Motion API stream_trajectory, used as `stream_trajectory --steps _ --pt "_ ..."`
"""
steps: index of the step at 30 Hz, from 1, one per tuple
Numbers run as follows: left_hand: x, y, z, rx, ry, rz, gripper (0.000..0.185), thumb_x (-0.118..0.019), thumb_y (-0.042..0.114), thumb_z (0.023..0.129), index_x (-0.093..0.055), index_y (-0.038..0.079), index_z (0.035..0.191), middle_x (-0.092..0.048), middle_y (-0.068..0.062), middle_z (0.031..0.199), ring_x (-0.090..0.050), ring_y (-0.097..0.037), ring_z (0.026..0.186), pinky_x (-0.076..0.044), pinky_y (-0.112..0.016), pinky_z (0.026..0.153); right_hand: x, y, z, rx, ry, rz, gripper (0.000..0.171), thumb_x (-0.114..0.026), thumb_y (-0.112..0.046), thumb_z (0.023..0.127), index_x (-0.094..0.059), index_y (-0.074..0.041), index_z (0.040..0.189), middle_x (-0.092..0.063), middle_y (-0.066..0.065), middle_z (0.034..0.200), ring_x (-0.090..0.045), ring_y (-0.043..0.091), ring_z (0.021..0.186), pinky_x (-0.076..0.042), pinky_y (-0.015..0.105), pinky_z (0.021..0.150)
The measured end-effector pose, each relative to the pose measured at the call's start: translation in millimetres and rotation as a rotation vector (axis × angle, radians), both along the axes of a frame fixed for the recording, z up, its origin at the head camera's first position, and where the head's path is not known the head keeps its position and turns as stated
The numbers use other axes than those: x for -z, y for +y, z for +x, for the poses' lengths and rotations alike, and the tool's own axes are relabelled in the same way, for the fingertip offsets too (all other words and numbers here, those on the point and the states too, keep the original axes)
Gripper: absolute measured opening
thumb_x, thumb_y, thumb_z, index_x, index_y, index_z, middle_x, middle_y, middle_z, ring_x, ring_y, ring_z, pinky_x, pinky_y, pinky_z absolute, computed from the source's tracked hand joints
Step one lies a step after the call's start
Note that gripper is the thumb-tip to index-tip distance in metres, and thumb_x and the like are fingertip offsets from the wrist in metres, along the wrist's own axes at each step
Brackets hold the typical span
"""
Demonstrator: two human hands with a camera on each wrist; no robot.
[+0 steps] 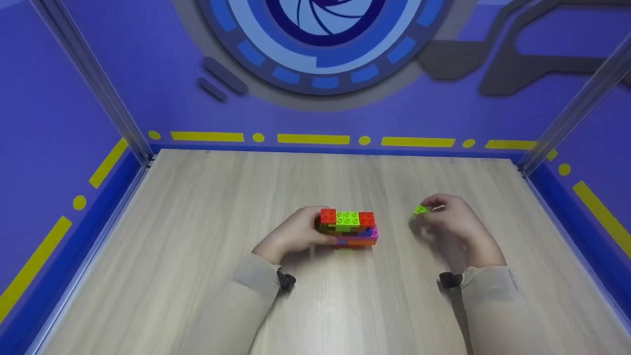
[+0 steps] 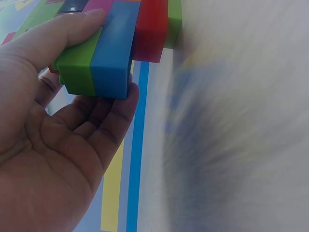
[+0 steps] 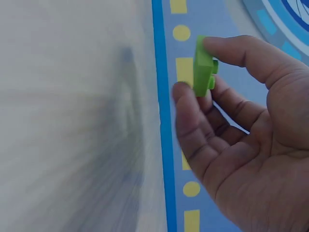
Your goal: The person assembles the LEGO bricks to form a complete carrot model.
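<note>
My left hand [image 1: 301, 230] grips the left end of a stack of toy bricks [image 1: 348, 229], its thumb lying along the near side. Red and lime bricks form the top layer with studs upward; blue, pink and orange show below. From the left wrist view, the block's end has a lime brick [image 2: 79, 70] beside a blue brick [image 2: 115, 53], with fingers reaching under and behind. To the right, my right hand [image 1: 456, 219] pinches a small lime brick [image 3: 203, 67] between thumb and fingers, apart from the stack. Two of its studs show in the right wrist view.
A pale wood-grain table [image 1: 236, 187] lies under both hands. Blue-purple panels with yellow dashes [image 1: 313, 139] enclose it at the back and sides, with metal posts at the far corners. A black wrist strap piece [image 1: 449, 280] sits at the right cuff.
</note>
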State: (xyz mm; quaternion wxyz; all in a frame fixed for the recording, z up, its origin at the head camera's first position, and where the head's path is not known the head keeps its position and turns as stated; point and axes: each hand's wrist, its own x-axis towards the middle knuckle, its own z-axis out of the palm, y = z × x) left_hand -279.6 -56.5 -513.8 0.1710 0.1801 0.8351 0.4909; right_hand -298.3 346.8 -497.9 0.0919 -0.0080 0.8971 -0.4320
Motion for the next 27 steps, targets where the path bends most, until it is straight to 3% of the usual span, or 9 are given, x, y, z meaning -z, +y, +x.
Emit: stream_trajectory --steps 7,13,27 --pt "0.2 0.4 -1.7 0.004 0.009 0.001 0.058 -0.094 0.012 0.093 -0.074 0.018 0.147 -0.078 -0.003 0.146 -0.07 -0.027 0.142 -0.048 -0.05 0.13 -7.4 -17.7 2.5 0.02 0.101 -0.087 0.047 -0.088 -0.017 0.097 -0.073 0.001 0.137 -0.072 0.019 0.133 -0.068 0.014 0.108 -0.06 0.02 0.085" --pt "0.1 0.7 -1.1 0.009 0.016 -0.001 0.058 -0.093 0.012 0.093 -0.073 0.018 0.148 -0.078 -0.003 0.146 -0.07 -0.026 0.141 -0.049 -0.049 0.129 -13.4 -30.4 6.2 0.013 0.13 -0.175 0.046 -0.088 -0.013 0.097 -0.072 0.002 0.137 -0.072 0.011 0.125 -0.067 0.007 0.101 -0.06 0.018 0.085" --pt "0.4 0.0 0.5 0.01 0.027 0.002 0.057 -0.094 0.013 0.093 -0.074 0.017 0.146 -0.078 -0.003 0.145 -0.071 -0.026 0.139 -0.05 -0.049 0.128 -27.6 -63.1 22.3 -0.111 0.17 -0.275 0.038 -0.086 -0.005 0.097 -0.072 0.004 0.131 -0.073 0.012 0.12 -0.071 0.017 0.105 -0.063 0.021 0.09"
